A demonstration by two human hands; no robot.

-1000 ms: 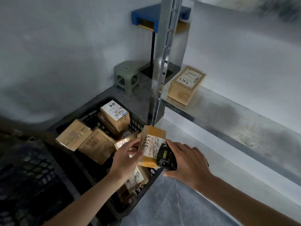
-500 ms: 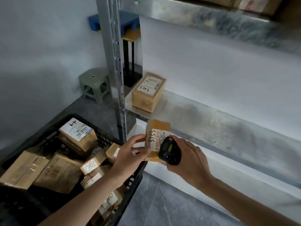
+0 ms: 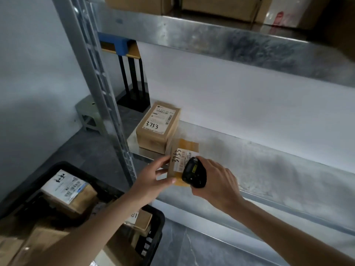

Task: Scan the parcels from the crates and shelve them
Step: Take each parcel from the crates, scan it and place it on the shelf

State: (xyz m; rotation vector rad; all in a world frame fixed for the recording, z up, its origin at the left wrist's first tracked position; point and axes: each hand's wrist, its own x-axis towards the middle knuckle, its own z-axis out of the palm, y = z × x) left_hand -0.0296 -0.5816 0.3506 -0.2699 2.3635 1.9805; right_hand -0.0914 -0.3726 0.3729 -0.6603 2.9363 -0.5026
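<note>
My left hand pinches a small brown parcel with a white label and a handwritten number, held over the front of the metal shelf. My right hand grips a black handheld scanner, its head right against the parcel's label. Just behind on the shelf sits another brown parcel marked 3753. At lower left a black plastic crate holds several more parcels, one with a large white label.
A steel upright post stands between crate and shelf. An upper shelf carries cardboard boxes. A small grey stool and a blue-topped stand sit by the wall behind. The floor is grey.
Both hands have carried the parcel and scanner up and right, from above the crate to the shelf's front edge beside the 3753 parcel. The view has turned toward the shelf.
</note>
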